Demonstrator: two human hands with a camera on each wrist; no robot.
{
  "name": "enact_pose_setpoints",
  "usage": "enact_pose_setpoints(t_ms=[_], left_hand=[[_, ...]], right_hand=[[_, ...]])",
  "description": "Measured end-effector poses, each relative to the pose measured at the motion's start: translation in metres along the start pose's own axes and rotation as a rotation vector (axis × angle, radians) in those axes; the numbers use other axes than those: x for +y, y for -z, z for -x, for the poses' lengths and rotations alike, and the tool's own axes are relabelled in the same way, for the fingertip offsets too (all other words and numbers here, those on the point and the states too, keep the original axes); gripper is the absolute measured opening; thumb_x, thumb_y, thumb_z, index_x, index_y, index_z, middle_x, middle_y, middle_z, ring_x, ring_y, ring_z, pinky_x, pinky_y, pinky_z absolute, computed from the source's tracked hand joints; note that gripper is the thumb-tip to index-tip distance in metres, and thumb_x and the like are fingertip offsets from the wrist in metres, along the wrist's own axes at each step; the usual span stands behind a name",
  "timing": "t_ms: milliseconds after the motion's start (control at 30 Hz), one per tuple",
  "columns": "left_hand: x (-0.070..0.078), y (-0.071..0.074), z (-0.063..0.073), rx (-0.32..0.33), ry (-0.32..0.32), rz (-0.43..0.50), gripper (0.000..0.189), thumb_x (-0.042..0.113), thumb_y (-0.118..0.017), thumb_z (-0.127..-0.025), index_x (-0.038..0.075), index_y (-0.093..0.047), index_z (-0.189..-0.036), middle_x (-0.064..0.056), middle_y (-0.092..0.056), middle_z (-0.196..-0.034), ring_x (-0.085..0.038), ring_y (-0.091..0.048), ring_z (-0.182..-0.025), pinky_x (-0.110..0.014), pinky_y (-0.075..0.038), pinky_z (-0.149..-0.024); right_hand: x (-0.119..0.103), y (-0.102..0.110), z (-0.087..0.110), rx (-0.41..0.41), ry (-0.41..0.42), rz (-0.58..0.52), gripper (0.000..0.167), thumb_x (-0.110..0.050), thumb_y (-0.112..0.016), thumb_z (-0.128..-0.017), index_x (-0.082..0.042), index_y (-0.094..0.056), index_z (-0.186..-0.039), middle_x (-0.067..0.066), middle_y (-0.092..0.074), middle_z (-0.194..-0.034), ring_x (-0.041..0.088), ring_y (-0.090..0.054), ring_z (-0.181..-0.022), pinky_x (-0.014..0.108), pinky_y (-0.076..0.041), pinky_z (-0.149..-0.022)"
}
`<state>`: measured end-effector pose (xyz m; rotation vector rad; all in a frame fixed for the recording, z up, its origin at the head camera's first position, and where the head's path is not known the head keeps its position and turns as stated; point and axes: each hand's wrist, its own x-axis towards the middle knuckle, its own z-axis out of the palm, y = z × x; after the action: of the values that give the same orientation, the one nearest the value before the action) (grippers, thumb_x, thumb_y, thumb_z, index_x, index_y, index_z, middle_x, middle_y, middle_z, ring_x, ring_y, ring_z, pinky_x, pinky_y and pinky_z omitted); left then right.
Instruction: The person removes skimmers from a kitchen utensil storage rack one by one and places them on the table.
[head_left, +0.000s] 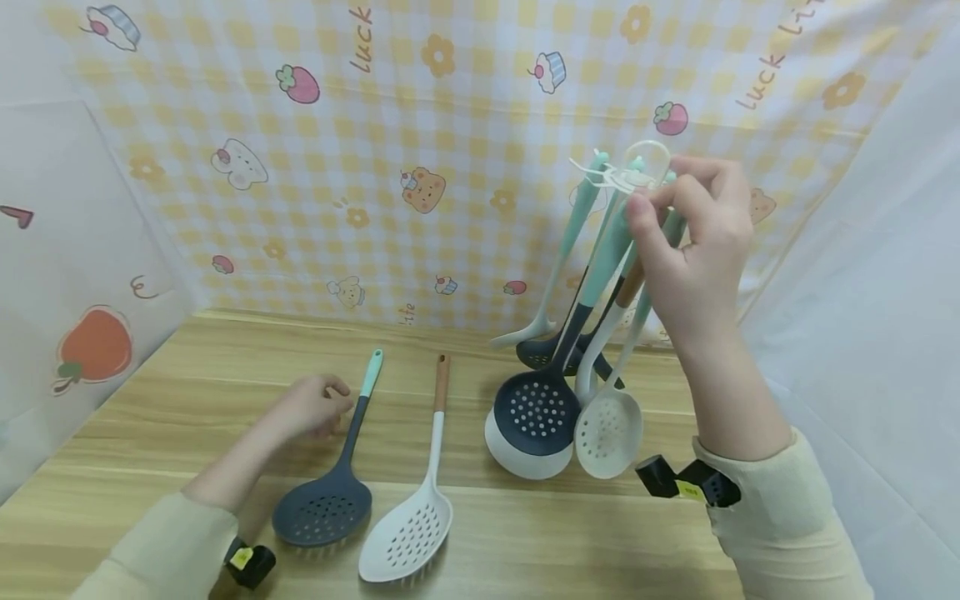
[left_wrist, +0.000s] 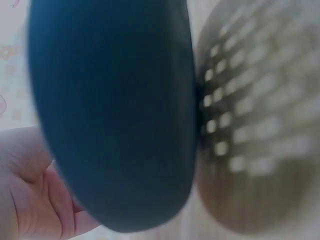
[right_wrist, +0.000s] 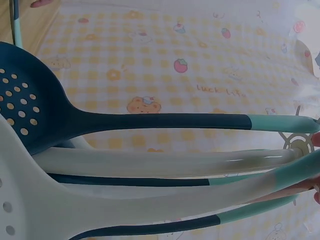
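Note:
My right hand [head_left: 701, 221] is raised at the top of a utensil rack [head_left: 626, 177], pinching near its ring and hooks; I cannot tell whether a handle end is pinched too. Mint-handled utensils hang there, including a dark skimmer [head_left: 536, 412] and a white skimmer [head_left: 609, 433]. Low over the table, my left hand [head_left: 311, 407] has loosely bent fingers beside the mint handle of a dark slotted skimmer [head_left: 322, 508]. To that skimmer's right lies a white slotted spoon [head_left: 408, 533] with a brown handle. Both heads loom large and blurred in the left wrist view.
The rack's utensils crowd together above a round white base [head_left: 528, 467]. Behind them hangs a yellow checked cloth [head_left: 465, 125] with cartoon prints, along the back edge of the wooden table [head_left: 225, 375]. White cloth [head_left: 885, 275] closes off the right side.

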<state>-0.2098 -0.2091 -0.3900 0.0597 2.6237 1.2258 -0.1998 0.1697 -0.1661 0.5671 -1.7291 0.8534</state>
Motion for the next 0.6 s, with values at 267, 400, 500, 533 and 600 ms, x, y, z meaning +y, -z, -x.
enact_pose_setpoints(t_ms=[267,400,500,533,600], left_hand=[[0.017,0.012,0.0,0.137,-0.116,-0.045,0.028,0.013,-0.054,-0.096,-0.006,-0.056,-0.116,-0.014,-0.063,-0.081,-0.026,-0.06,-0.066,-0.034,-0.05,-0.058],[0.026,0.016,0.001,0.171,-0.172,-0.047,0.028,0.014,-0.053,-0.096,-0.005,-0.058,-0.116,-0.01,-0.063,-0.08,-0.025,-0.062,-0.069,-0.033,-0.05,-0.059],[0.033,0.016,0.002,0.193,-0.211,-0.058,0.028,0.015,-0.054,-0.096,-0.004,-0.06,-0.115,-0.008,-0.063,-0.079,-0.022,-0.062,-0.068,-0.033,-0.049,-0.057],[0.036,0.015,0.002,0.199,-0.225,-0.065,0.028,0.016,-0.054,-0.096,-0.003,-0.061,-0.114,-0.007,-0.063,-0.079,-0.02,-0.062,-0.067,-0.033,-0.049,-0.056],[0.041,0.015,0.003,0.209,-0.256,-0.073,0.027,0.017,-0.055,-0.096,-0.002,-0.062,-0.114,-0.005,-0.063,-0.079,-0.019,-0.062,-0.067,-0.033,-0.049,-0.056]], right_hand=[[-0.006,-0.004,0.001,0.022,0.055,0.091,0.039,-0.036,-0.061,-0.084,0.001,-0.066,-0.074,0.007,-0.056,-0.097,0.01,-0.048,-0.108,0.031,-0.033,-0.087],[-0.01,-0.005,0.002,0.015,0.049,0.151,0.038,-0.036,-0.062,-0.087,0.0,-0.069,-0.078,0.013,-0.057,-0.1,0.015,-0.048,-0.106,0.033,-0.032,-0.088],[-0.014,-0.006,0.003,0.013,0.038,0.196,0.037,-0.037,-0.062,-0.088,-0.001,-0.07,-0.08,0.014,-0.057,-0.1,0.02,-0.049,-0.106,0.034,-0.032,-0.09],[-0.015,-0.006,0.003,0.013,0.041,0.211,0.037,-0.037,-0.062,-0.089,-0.001,-0.07,-0.08,0.015,-0.056,-0.099,0.022,-0.049,-0.106,0.034,-0.032,-0.09],[-0.016,-0.007,0.003,0.016,0.037,0.229,0.038,-0.037,-0.062,-0.089,-0.002,-0.07,-0.08,0.015,-0.056,-0.098,0.023,-0.049,-0.106,0.035,-0.031,-0.091]])
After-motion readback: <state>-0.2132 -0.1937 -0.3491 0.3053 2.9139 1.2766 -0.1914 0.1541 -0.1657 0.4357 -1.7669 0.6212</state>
